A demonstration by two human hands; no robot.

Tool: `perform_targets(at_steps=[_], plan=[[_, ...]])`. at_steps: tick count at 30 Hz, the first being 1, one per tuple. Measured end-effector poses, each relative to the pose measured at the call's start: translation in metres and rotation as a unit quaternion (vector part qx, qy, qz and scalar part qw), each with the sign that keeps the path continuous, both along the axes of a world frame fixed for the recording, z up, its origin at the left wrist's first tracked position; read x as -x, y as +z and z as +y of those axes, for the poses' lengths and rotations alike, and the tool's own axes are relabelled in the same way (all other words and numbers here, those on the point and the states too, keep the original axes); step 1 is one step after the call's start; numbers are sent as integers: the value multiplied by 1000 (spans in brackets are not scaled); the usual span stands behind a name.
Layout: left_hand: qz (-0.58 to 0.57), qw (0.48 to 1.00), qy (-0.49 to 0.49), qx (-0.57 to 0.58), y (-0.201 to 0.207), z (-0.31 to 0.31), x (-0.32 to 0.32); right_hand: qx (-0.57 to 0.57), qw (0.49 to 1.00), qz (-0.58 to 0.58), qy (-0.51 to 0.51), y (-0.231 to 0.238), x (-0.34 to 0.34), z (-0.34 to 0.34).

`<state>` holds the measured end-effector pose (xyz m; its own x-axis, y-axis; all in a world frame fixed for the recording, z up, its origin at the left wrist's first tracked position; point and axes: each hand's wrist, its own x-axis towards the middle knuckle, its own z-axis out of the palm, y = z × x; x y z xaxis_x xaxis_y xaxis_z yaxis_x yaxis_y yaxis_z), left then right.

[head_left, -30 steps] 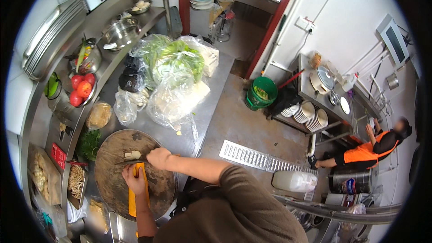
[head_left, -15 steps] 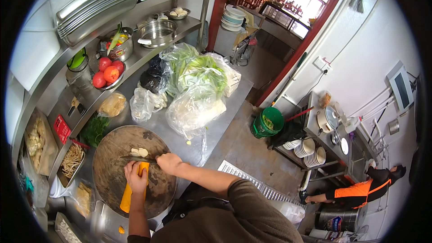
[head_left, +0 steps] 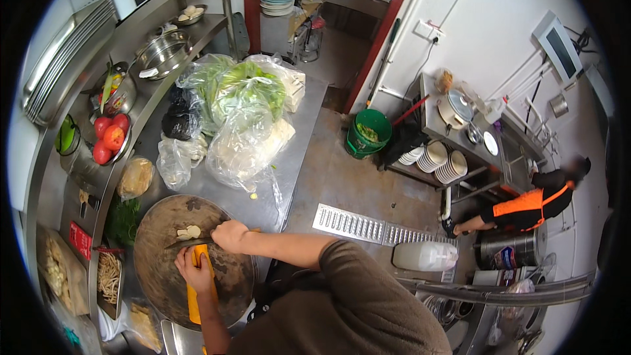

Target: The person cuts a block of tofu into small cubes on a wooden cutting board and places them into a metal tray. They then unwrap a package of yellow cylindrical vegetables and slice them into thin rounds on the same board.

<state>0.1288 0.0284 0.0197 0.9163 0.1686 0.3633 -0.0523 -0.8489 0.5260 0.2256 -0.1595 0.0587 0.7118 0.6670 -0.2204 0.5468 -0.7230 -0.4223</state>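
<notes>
A large round wooden chopping block (head_left: 154,283) lies on the steel counter in front of me. My left hand (head_left: 196,272) is closed over a long, thick orange vegetable (head_left: 193,304), fingers bent near its far end. With my right hand (head_left: 229,235) I grip a knife by its handle. The dark knife blade (head_left: 179,244) reaches leftward across the vegetable's far end, close to my left fingertips. Just beyond the blade sits a small pile of pale slices (head_left: 189,231). Whether the edge is into the vegetable I cannot tell.
Bagged leafy greens (head_left: 253,95) fill the counter beyond the block. Tomatoes (head_left: 112,137) sit on the left shelf, above dark green herbs (head_left: 123,218). A green bucket (head_left: 369,133) stands on the floor. A co-worker in an orange apron (head_left: 522,207) is at the far right.
The whole view has shifted, bringing more of the right side of the room into sight. Both hands keep their holds on the knife and the orange vegetable at the block.
</notes>
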Motion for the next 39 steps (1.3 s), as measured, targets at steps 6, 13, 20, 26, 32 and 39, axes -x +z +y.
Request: perform_targets(at_steps=[6, 13, 20, 26, 32, 39], plan=[[13, 1000, 4, -8, -7, 5, 0, 21, 1000, -12, 11, 8, 3, 0], [21, 999, 3, -25, -7, 4, 1, 31, 999, -7, 28, 7, -1, 0], [5, 999, -11, -38, -15, 6, 0, 31, 999, 4, 18, 4, 0, -2], [-47, 999, 10, -14, -18, 9, 0, -3, 1000, 7, 22, 15, 0, -3], [-41, 999, 19, 2, 12, -6, -6, -24, 999, -13, 28, 0, -6, -8], [-21, 1000, 11, 14, 25, 0, -3, -22, 1000, 17, -1, 15, -6, -16]])
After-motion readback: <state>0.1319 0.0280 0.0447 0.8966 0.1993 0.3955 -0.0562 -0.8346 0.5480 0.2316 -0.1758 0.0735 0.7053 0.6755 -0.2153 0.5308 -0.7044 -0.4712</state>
